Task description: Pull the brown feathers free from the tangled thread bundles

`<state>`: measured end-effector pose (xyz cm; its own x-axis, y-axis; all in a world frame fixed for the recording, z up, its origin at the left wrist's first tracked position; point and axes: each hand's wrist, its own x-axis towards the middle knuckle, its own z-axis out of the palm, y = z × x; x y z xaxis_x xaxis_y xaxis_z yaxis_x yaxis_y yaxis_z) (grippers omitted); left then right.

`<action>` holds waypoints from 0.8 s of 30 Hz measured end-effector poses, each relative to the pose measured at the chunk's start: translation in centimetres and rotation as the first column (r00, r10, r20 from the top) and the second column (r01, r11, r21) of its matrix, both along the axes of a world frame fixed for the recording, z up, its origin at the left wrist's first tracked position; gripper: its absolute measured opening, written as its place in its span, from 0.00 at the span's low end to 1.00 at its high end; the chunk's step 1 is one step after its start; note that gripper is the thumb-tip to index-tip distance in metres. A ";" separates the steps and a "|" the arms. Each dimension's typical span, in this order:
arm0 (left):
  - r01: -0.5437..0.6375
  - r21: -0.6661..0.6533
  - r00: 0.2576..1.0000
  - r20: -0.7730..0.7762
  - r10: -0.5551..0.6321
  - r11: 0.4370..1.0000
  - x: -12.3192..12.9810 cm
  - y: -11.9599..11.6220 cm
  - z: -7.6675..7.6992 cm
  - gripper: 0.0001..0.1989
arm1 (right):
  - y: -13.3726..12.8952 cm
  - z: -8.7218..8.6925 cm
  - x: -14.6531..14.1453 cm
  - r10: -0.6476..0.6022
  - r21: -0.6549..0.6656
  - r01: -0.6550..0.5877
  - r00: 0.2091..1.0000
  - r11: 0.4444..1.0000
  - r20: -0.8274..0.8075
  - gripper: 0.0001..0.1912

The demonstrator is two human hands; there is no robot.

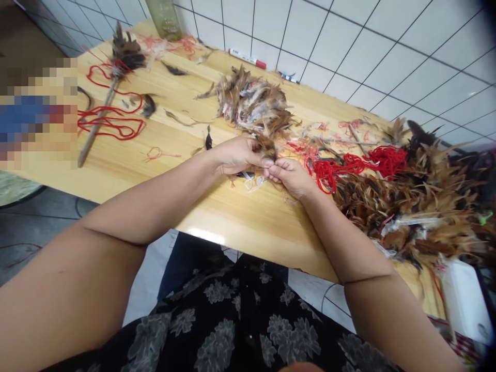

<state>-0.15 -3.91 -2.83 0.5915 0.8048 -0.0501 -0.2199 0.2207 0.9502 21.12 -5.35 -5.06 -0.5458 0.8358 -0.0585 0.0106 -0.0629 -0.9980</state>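
Observation:
Both hands meet over the middle of the wooden table (240,212). My left hand (244,154) is closed on a small bunch of brown feathers (265,146), whose tips point up and away from me. Fingers of my right hand (285,173) are pinched together at the base of that bunch, touching the left fingertips; what lies between them is hidden. Beneath the hands is a tangle of clear plastic strands (253,182). Just beyond them lies a larger pile of brown and white feathers (256,101).
At right lie red string (387,161), a big heap of brown feathers (418,206) and a white box-like object (467,299). A stick with dark feathers (98,121) and red cord (124,129) lies left. Markers (247,58) and a greenish bottle (165,19) are along the tiled wall.

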 end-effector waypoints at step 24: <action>-0.400 0.703 0.542 -0.337 0.770 0.589 -4.7 6.4 -1.6 0.20 | -0.9 4.3 -2.2 -0.573 -0.454 0.487 0.817 0.746 -0.064 0.29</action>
